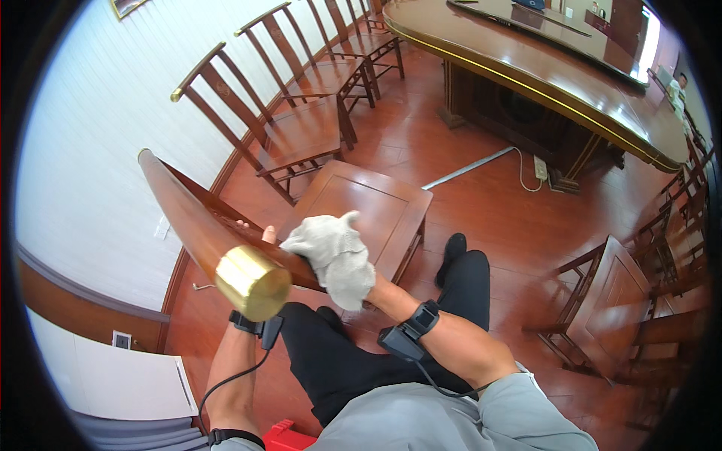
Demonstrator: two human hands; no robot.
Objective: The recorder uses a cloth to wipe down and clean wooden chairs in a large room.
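Observation:
Right in front of me stands a dark wooden chair (366, 197), its curved top rail (180, 197) rising close to the camera. A shiny brass-coloured cap (242, 276) covers the rail's near end. My left hand (268, 234) is mostly hidden behind the chair back; only some fingertips show, holding the wood from the far side. A light grey cloth (333, 253) wraps my right hand (344, 276) and presses against the dark upright of the chair back. The fingers inside the cloth cannot be seen.
Matching chairs (302, 135) line the white wall (96, 113) on the left. A large glossy conference table (507, 51) fills the upper right, with a power strip (540, 167) and a floor cable cover (468, 168) below. More chairs (609, 304) and a person (677, 96) are at right.

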